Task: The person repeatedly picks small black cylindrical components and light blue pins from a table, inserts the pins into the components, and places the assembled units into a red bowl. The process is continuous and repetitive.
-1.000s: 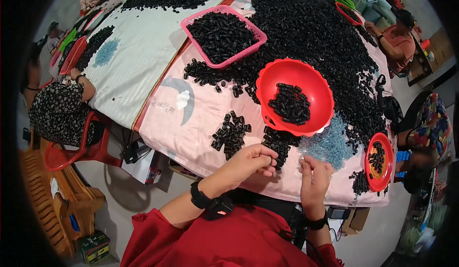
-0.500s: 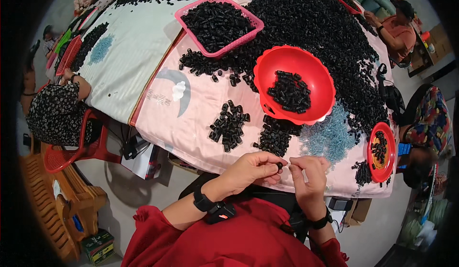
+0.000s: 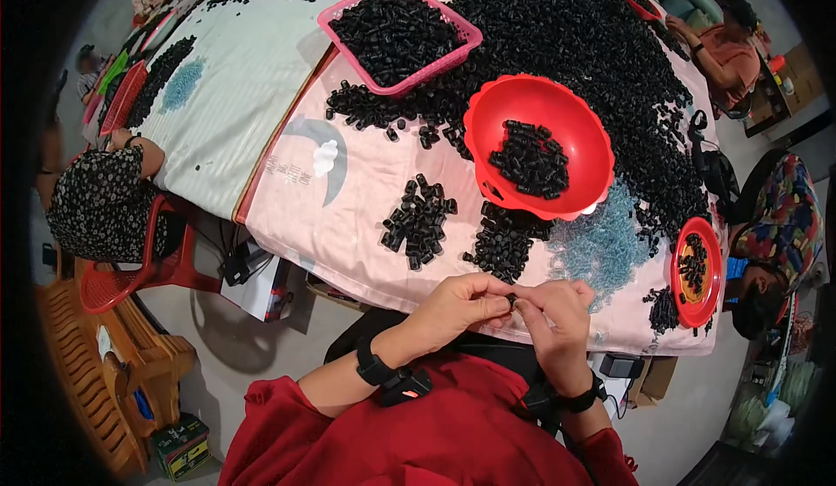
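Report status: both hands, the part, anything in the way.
Left hand pinching small black part. Right hand up against it, grip unclear. Part mostly hidden between hands. Nothing seen blocking; red bowl sits beyond.

Your left hand [image 3: 455,313] and right hand [image 3: 559,316] together, small black piece [image 3: 512,298] between them, red bowl [image 3: 564,120] of black parts [image 3: 529,160] ahead, pale-blue pile [image 3: 601,244] beside it

A: Dark piece [image 3: 512,298] at the hands [image 3: 455,312]?
B: Mostly hidden between them; shape cannot be told.
A: Blue bits [image 3: 601,246]?
B: Too small to tell singly. Black heap [image 3: 566,37] cut off at top.
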The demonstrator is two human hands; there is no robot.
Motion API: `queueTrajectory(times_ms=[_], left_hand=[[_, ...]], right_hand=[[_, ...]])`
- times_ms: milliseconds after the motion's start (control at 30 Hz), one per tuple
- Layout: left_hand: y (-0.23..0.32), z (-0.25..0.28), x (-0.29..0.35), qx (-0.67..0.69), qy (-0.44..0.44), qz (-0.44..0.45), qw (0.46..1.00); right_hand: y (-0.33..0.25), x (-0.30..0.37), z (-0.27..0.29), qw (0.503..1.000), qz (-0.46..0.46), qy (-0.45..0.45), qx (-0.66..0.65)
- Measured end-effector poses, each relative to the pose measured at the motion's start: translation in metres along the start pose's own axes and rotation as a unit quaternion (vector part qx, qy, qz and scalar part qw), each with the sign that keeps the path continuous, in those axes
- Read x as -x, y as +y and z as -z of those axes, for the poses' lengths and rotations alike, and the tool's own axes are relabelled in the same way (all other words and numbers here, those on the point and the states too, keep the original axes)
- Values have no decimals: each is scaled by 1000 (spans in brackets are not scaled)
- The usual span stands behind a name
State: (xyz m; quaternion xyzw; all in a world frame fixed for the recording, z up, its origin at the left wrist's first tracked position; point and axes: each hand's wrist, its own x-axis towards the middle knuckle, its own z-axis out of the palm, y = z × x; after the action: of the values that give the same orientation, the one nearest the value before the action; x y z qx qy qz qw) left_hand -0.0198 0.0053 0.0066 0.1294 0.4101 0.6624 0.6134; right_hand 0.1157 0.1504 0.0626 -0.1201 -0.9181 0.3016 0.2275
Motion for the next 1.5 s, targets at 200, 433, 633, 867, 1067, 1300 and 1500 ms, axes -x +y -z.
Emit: queueTrajectory(times_ms=[200, 433, 633, 867, 1067, 1300, 1500], left_hand=[[-4, -2, 1, 5, 11, 2, 1000], [-8, 0, 0, 12, 0, -1, 1000], [-12, 0, -1, 12, -5, -3, 1000], [-8, -3, -1, 0, -20, -4, 1000], [-8, -3, 0, 11, -24, -17, 1000], [-5, -4, 2, 18, -4, -5, 1000], [0, 1, 4, 21, 28, -3, 999]], right_hand=[[2, 0, 4, 999, -3, -37, -26], [3, 4, 0, 998, -42, -10, -42], [0, 4, 2, 998, -48, -7, -38], [2, 14, -3, 967, -178, 1, -180], [-1, 13, -5, 952, -207, 25, -226], [1, 14, -2, 996, -72, 6, -58], [1, 6, 5, 993, 86, -38, 75]])
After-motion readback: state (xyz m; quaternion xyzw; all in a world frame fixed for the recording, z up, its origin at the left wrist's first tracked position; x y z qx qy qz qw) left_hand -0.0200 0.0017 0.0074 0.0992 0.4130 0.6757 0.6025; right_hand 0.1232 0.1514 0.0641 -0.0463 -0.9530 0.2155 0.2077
